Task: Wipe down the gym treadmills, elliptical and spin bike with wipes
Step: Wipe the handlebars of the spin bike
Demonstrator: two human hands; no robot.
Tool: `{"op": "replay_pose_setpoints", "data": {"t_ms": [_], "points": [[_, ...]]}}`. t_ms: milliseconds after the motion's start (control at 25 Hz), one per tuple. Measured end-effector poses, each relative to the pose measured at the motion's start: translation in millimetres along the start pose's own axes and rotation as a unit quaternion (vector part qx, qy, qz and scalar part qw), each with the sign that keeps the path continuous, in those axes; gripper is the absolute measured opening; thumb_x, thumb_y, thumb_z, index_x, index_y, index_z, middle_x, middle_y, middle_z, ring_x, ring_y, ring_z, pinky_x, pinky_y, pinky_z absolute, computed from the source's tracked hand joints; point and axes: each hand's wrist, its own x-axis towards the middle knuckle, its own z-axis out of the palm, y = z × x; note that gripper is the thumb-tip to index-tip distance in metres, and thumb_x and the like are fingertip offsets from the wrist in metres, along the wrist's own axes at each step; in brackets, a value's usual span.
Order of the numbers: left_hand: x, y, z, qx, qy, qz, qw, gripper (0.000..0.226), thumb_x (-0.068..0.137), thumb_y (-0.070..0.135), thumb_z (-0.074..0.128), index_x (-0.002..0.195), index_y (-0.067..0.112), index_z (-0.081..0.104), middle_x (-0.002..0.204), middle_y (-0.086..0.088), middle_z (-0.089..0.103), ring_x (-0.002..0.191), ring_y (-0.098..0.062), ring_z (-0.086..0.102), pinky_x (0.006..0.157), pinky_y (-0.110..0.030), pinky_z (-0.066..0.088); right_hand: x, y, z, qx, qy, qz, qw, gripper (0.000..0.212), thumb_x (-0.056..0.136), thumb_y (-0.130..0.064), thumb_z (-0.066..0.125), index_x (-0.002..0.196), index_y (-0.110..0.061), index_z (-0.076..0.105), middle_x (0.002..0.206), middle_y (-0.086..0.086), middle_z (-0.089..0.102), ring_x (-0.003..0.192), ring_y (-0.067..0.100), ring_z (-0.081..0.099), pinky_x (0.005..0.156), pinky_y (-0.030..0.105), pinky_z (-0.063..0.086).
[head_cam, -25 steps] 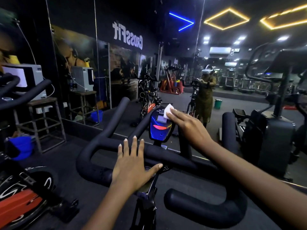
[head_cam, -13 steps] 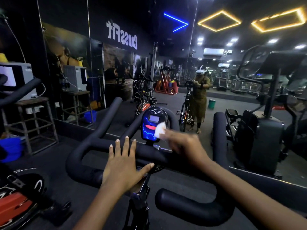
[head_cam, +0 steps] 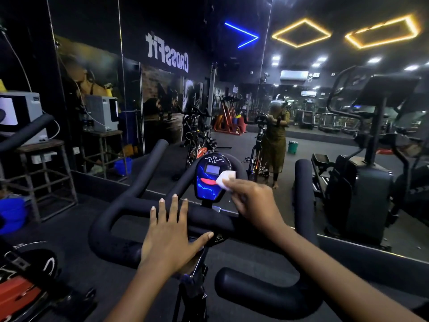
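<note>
Wipe (head_cam: pixel 226 179) pinched by right hand (head_cam: pixel 255 203) against console (head_cam: pixel 208 187), left hand (head_cam: pixel 171 238) flat on handlebar (head_cam: pixel 111 242).

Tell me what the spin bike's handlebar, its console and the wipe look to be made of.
Handlebar: matte black, seemingly foam or rubber padding; no glare, soft rounded ends.
Console: glossy hard plastic, likely; light glints on its blue face.
Wipe: thin white fabric or paper; crumpled in the right hand.
</note>
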Motion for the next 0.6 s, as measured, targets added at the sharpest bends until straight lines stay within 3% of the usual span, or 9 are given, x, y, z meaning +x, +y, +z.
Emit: {"op": "replay_pose_setpoints", "data": {"t_ms": [80,200,280,440,600], "points": [[0,0,-1,0.004,-0.003,-0.001,1.000,0.144,0.027,0.080,-0.045,0.151,0.015,-0.007,0.158,-0.009,-0.013,0.145,-0.033,-0.009,0.117,-0.044,-0.004,4,-12,-4,-0.025,-0.042,-0.072,0.996,0.030,0.069,-0.007,0.058,0.093,-0.012,0.075,0.094,0.007,0.073,0.083,0.019,0.070,0.059,0.027,0.056],[1,1,-2,0.005,-0.007,-0.003,1.000,0.145,0.026,0.079,-0.046,0.151,0.016,-0.008,0.158,-0.009,-0.014,0.145,-0.032,-0.009,0.116,-0.044,-0.004,50,-13,0,-0.074,-0.068,-0.091,0.991,0.030,0.076,-0.007,0.055,0.101,-0.008,0.071,0.107,0.012,0.069,0.090,0.027,0.068,0.067,0.034,0.056],[0,1,-3,0.009,-0.007,-0.004,1.000,0.145,0.027,0.079,-0.046,0.151,0.016,-0.007,0.158,-0.009,-0.012,0.145,-0.033,-0.007,0.116,-0.045,-0.003,70,-8,8,-0.151,-0.127,-0.139,0.970,0.033,0.083,-0.010,0.046,0.105,-0.006,0.069,0.113,0.014,0.066,0.100,0.028,0.064,0.074,0.035,0.056],[1,0,-1,0.013,-0.003,-0.004,1.000,0.144,0.027,0.078,-0.046,0.151,0.015,-0.006,0.158,-0.010,-0.011,0.145,-0.033,-0.006,0.117,-0.045,-0.001,41,1,22,-0.165,-0.163,-0.281,0.931,0.040,0.077,-0.011,0.037,0.094,-0.003,0.072,0.100,0.013,0.070,0.093,0.025,0.068,0.058,0.028,0.056],[1,0,0,0.010,-0.002,0.000,1.000,0.145,0.026,0.078,-0.046,0.151,0.016,-0.006,0.159,-0.009,-0.011,0.145,-0.033,-0.006,0.117,-0.045,-0.001,-1,18,-3,-0.169,-0.210,-0.331,0.904,0.041,0.096,-0.015,0.030,0.108,-0.005,0.068,0.114,0.012,0.066,0.107,0.025,0.063,0.077,0.031,0.055]]}}
